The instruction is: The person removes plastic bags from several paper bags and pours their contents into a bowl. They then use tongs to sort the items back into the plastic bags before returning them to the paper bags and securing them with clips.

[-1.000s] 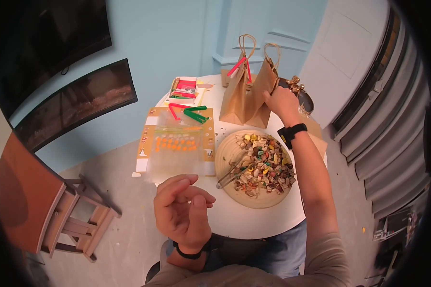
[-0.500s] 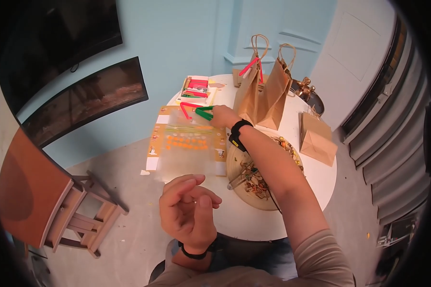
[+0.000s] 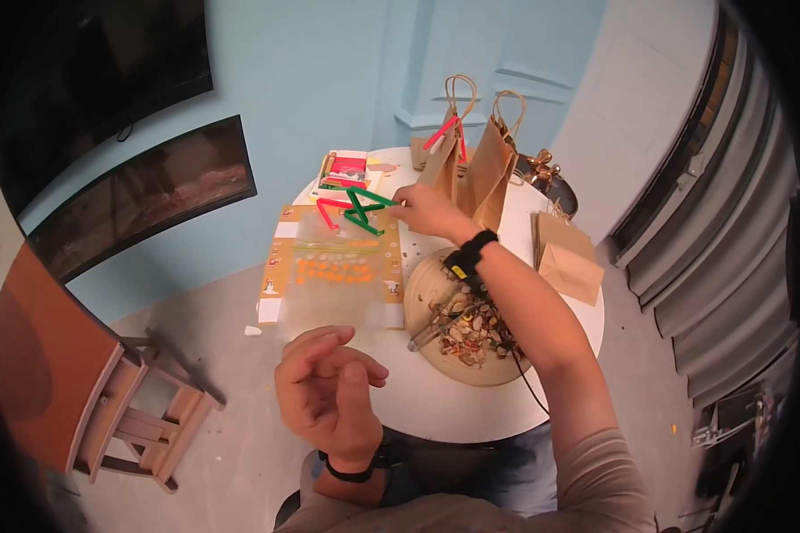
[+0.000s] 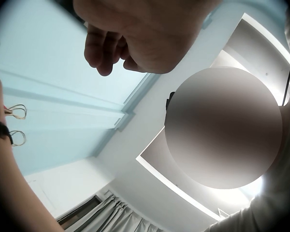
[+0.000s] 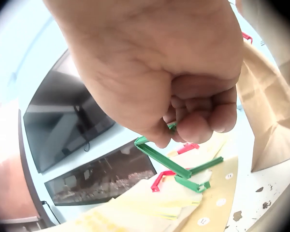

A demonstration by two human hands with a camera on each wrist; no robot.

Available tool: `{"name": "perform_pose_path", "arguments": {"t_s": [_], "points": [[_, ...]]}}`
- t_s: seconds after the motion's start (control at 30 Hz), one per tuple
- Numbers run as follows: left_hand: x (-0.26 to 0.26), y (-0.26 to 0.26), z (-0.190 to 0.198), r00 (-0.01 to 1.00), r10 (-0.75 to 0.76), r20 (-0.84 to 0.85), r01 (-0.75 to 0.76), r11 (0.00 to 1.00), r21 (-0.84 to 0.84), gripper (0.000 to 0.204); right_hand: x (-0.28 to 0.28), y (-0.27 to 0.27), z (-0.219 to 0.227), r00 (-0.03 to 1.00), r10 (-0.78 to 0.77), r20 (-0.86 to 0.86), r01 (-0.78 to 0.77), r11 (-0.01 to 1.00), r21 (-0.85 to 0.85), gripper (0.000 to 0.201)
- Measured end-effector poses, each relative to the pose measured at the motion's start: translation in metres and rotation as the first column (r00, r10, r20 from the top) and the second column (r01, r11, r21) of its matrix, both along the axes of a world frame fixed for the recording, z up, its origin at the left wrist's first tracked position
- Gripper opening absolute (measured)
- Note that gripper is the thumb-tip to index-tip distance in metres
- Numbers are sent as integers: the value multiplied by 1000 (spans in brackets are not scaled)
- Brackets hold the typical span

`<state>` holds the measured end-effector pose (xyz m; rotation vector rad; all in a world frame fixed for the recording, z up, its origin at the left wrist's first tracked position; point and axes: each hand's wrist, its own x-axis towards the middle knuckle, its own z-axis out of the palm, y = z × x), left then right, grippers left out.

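Left to right, as I see it: left hand point(image 3: 333, 395) raised near counter point(image 3: 436, 413) edge, fingers loosely bent, nothing held. Red clip point(image 3: 325, 214), bent at angle, lying just past zip bag point(image 3: 329, 306). Second green clip point(image 5: 188, 185) beside it, spread in V. Held green clip point(image 5: 163, 160) above that: bright green, slim straight arms, hinged end up, spread wide; can't tell if clips touch. Right hand point(image 3: 431, 213) pinching one arm's end. Paper bag point(image 3: 489, 182) upright farther right.

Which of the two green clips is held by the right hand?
The upper green clip: one end is pinched in the right hand. The other green clip lies below it, outside the hand.
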<state>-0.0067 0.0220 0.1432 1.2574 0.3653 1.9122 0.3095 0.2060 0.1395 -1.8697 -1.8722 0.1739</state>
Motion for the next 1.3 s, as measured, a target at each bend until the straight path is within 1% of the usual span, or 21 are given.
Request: {"name": "perform_pose_path", "arguments": {"t_s": [0.07, 0.13, 0.17, 0.2, 0.23, 0.27, 0.3, 0.37, 0.47, 0.57, 0.6, 0.73, 0.83, 0.93, 0.97, 1.0, 1.03, 1.13, 1.23, 1.27, 1.3], "points": [[-4, 1, -1, 1000, 14, 7, -14, 1000, 7, 31, 15, -35, 34, 993, 48, -105, -38, 994, 99, 34], [-6, 2, -1, 1000, 14, 9, -14, 1000, 5, 31, 50, -64, 57, 930, -25, -368, 104, 975, 198, 33], [-6, 2, -1, 1000, 13, 10, -13, 1000, 4, 31, 56, -84, 77, 865, -112, -489, 265, 930, 255, 30], [-6, 3, -1, 1000, 13, 10, -13, 1000, 4, 31, 95, -88, 73, 807, -23, -590, 312, 865, 393, 30], [-6, 3, -1, 1000, 11, 10, -11, 1000, 4, 31, 114, -99, 82, 747, 21, -664, 395, 790, 469, 32], [-6, 3, -1, 1000, 10, 10, -10, 1000, 5, 31, 141, -106, 81, 707, 17, -707, 498, 698, 515, 32], [-5, 4, -1, 1000, 9, 12, -9, 1000, 3, 31, 162, -114, 81, 670, -8, -742, 583, 624, 520, 30], [-2, 5, -2, 1000, 0, 14, 0, 1000, 2, 31, 197, -124, 72, 515, 82, -853, 662, 594, 457, 26], [-5, 2, -3, 997, -71, 11, 71, 997, -41, 30, 227, -120, 54, 371, 30, -928, 718, 625, 307, 23], [-3, 1, -3, 998, -65, -4, 64, 997, -49, 30, 236, -105, 44, 295, -17, -955, 709, 674, 207, 22], [-2, 0, -3, 998, -68, 1, 68, 996, -51, 30, 240, -97, 42, 289, -20, -957, 687, 700, 193, 22], [3, 0, -3, 998, -69, -2, 69, 996, -49, 29, 231, -66, 47, 276, -50, -960, 667, 729, 154, 22], [9, 3, -5, 1000, -17, -23, 16, 1000, -18, 31, 226, -53, 49, 417, -97, -904, 556, 814, 169, 25], [14, 6, -6, 1000, -4, -26, 4, 1000, 6, 31, 239, -49, 40, 717, -303, -628, 454, 887, 90, 34], [15, 7, -6, 1000, -10, -25, 10, 1000, 9, 31, 243, -50, 35, 798, -390, -459, 480, 872, 94, 37], [15, 7, -7, 1000, -10, -29, 11, 1000, 15, 31, 247, -51, 29, 843, -464, -271, 505, 857, 104, 41], [16, 7, -7, 999, -13, -33, 14, 1000, 21, 31, 251, -54, 23, 849, -523, -73, 528, 841, 117, 45], [17, 8, -9, 1000, -8, -30, 9, 999, 47, 32, 223, -81, 42, 802, -532, -271, 563, 825, 47, 50], [17, 5, -9, 1000, -18, -23, 19, 998, 55, 32, 227, -99, 45, 781, -584, -219, 618, 772, 145, 47], [17, 4, -8, 999, -24, -22, 25, 998, 53, 32, 232, -110, 47, 802, -551, -232, 589, 794, 151, 45], [16, 2, -7, 1000, -16, -23, 17, 998, 56, 32, 221, -125, 50, 815, -533, -225, 574, 793, 201, 45]]}}
